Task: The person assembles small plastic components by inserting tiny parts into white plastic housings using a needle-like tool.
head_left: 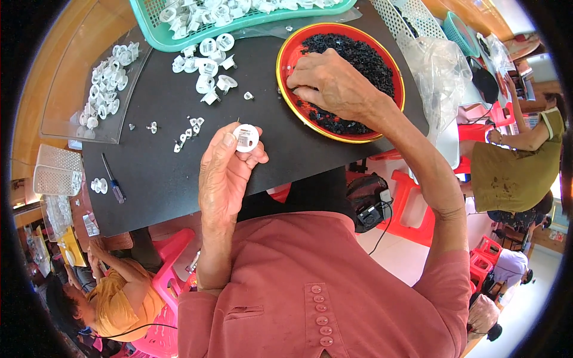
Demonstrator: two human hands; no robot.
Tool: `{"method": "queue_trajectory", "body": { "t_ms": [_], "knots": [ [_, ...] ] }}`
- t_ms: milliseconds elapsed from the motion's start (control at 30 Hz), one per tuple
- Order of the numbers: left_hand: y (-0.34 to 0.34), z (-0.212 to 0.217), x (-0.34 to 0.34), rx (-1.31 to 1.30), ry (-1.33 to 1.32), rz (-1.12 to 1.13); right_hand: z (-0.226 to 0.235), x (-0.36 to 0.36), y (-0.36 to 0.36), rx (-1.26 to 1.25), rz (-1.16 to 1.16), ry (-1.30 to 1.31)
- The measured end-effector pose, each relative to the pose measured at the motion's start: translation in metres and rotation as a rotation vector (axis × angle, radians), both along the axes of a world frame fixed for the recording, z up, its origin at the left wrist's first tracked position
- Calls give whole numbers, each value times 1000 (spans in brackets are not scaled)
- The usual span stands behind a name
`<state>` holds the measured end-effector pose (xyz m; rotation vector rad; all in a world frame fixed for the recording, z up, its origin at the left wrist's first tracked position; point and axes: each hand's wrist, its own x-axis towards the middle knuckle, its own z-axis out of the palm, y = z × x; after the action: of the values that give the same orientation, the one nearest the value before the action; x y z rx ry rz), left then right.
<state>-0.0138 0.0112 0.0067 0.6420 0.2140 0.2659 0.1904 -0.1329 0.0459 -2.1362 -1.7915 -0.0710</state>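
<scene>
White disc (pixel 244 139), pinched in left fingers (pixel 258 156); right fingers (pixel 303 76) curled

Lighting was bright over the flat black tabletop (pixel 155 179) and overexposed beyond its right edge; peripheral lines bowed.

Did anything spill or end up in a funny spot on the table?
Nothing looks clearly spilled. One tiny part lies alone between the red tray and the loose white pieces, so it looks a bit stray.
</scene>
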Motion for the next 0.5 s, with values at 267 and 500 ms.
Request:
{"method": "queue_trajectory", "body": {
  "t_ms": [267, 500],
  "knots": [
    [2, -3, -1, 15, -9, 15, -6, 2, 2, 34, -36, 117],
    [3, -4, -1, -2, -4, 11, -1, -4, 1, 75, -89, 119]
  ]
}}
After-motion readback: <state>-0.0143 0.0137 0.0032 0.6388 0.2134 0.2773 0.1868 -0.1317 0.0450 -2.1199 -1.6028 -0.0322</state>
